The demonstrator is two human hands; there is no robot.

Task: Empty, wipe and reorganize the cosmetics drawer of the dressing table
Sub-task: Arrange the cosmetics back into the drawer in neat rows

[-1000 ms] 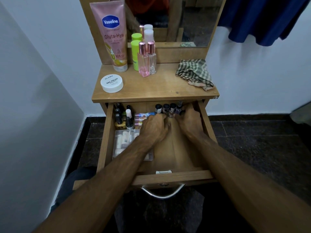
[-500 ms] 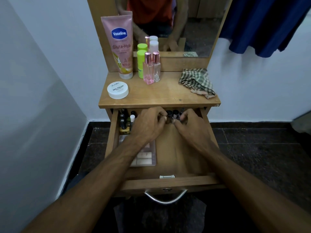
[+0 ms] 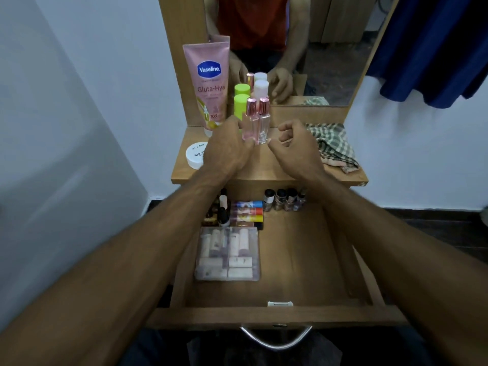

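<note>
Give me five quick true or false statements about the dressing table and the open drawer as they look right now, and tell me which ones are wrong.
1. The drawer is pulled open. True.
2. The checked cloth lies inside the drawer. False: it lies on the tabletop, at the right.
3. The Vaseline tube stands on the tabletop at the left, by the mirror. True.
4. The right hand grips a nail polish bottle. False: its fingers are loosely curled and hold nothing.
5. Four small nail polish bottles stand in a row at the back right of the drawer. True.
</note>
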